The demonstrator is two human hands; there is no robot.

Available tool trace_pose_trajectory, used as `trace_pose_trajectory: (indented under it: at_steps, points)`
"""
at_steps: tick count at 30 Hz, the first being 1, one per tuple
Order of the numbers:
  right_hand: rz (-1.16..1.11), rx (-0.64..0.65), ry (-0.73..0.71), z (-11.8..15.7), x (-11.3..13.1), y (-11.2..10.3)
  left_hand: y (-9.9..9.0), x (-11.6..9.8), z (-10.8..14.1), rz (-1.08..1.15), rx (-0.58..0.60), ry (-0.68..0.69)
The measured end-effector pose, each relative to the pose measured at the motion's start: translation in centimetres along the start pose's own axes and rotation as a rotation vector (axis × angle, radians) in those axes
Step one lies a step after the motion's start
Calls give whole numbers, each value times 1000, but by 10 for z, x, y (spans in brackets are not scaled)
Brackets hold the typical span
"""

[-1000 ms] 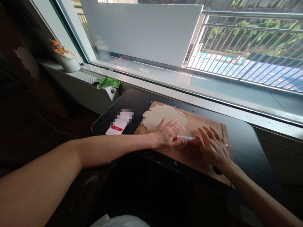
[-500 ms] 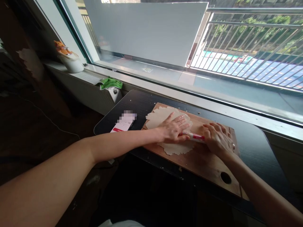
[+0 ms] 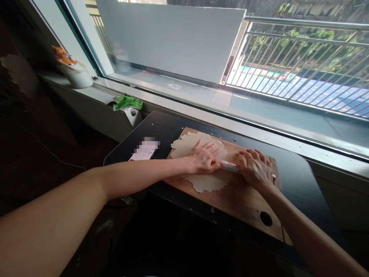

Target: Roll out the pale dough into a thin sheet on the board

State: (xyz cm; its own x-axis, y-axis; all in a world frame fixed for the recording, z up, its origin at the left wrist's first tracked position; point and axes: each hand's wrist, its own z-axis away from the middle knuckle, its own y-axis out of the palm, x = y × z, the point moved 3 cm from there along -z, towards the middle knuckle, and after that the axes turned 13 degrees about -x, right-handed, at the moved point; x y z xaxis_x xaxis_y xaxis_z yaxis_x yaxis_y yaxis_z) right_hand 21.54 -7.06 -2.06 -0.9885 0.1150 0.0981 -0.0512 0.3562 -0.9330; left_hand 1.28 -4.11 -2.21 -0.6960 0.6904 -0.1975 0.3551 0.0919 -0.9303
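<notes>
A thin sheet of dough (image 3: 198, 182) with a ragged edge lies on a wooden board (image 3: 239, 207). Across the dough's right side runs a white tube (image 3: 230, 166) with red print, its two ends covered by my hands. My left hand (image 3: 203, 157) rests flat over the tube's left part, fingers stretched out above the dough and thumb near the tube. Over the right end my right hand (image 3: 256, 167) is closed, its fingers bent around the tube. A ring shows on that hand.
The board lies on a black table (image 3: 300, 181) with small crumbs. A phone (image 3: 144, 150) with a lit screen lies left of the board. Beyond are a window ledge, a green cloth (image 3: 127, 102) and a white pot (image 3: 76, 75). The board has a round hole (image 3: 266, 219) near its front right.
The tube's bright red print has turned mostly out of sight, so the tube has rolled a little under my hands. My view has shifted slightly to the right.
</notes>
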Motion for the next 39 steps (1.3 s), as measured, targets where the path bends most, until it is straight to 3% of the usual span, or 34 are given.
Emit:
trace_pose_trajectory:
  at_steps: [4,6,12,14,16,18,20,22,24,27,30,33,36,39]
  points:
    - [-13,85,199,-46,7,3,-4,22,-44,-74,79,-141]
    - [-5,93,240,-55,9,2,-8,26,-51,-94,92,-177]
    - [-30,72,34,-11,3,0,-1,7,-17,18,153,-67]
    - [-31,64,46,-14,1,1,0,10,-22,14,149,-60]
    - [-31,90,134,-34,1,6,0,21,-40,-26,136,-110]
    - [-28,111,227,-59,2,12,-2,35,-60,-66,100,-198]
    - [-23,103,272,-79,2,17,-5,43,-71,-93,-13,-249]
    - [-33,82,277,-85,1,20,-8,41,-68,-98,-153,-163]
    - [-55,61,277,-80,-2,22,-8,29,-55,-77,-202,36]
    - [-78,23,275,-66,-5,20,-5,14,-37,-50,-65,205]
    - [-93,8,238,-56,-4,15,-3,11,-36,-32,125,133]
    - [-93,27,107,-41,1,9,-4,9,-40,-3,220,92]
    - [-32,37,-23,-22,4,6,-5,2,-36,-23,199,30]
    - [21,45,-45,-18,4,7,-3,0,-35,-39,137,-62]
